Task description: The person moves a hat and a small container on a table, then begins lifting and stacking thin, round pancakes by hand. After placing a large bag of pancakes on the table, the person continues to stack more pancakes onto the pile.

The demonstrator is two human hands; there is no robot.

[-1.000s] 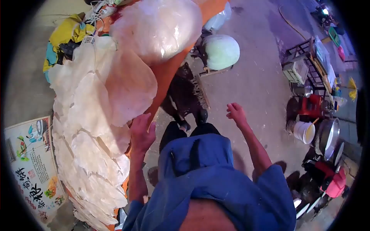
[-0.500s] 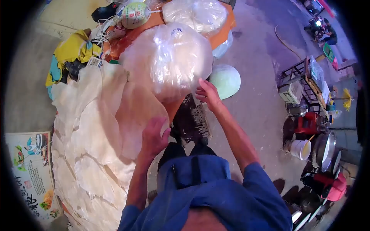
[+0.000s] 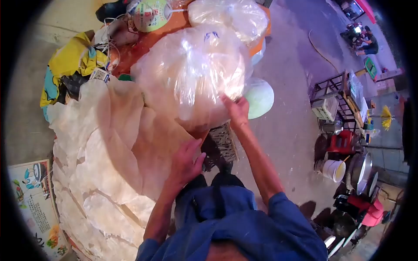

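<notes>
Your left hand is over the right edge of a tan sheet, and your right hand is at the right edge of a big clear bag. The bag is in front of you, on the orange cover, past the tan sheet. It looks nearly round, a bit longer from side to side than from near to far. A shiny fold runs down it, from the far side toward you, and a blue mark sits at its far edge. The pale sheets make a long pile on your left. The long way of the pile runs from beside the bag back toward you.

Your left fingers point ahead and a little to the right. Your thumb is well away from them, with a gap between, so the hand is loose; you can't tell if it touches the sheet. Your right fingers are bent and point left, with the tips on the bag. You can't tell if they pinch the plastic.

A second clear bag is just behind the first. A round green thing is just right of your right hand. A yellow cloth is at the far left.
</notes>
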